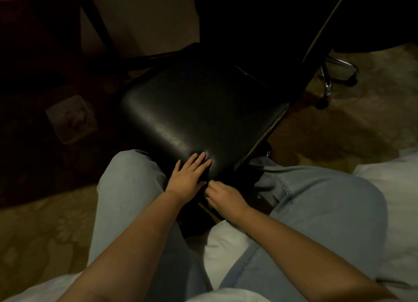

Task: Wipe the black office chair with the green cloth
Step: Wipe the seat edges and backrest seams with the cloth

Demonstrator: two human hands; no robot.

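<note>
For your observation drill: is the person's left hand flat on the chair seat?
Yes, the left hand rests with straight fingers on the chair seat, at its front edge.

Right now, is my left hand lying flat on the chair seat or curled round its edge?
Flat: the left hand rests on the near edge of the chair seat, fingers straight, holding nothing.
</note>
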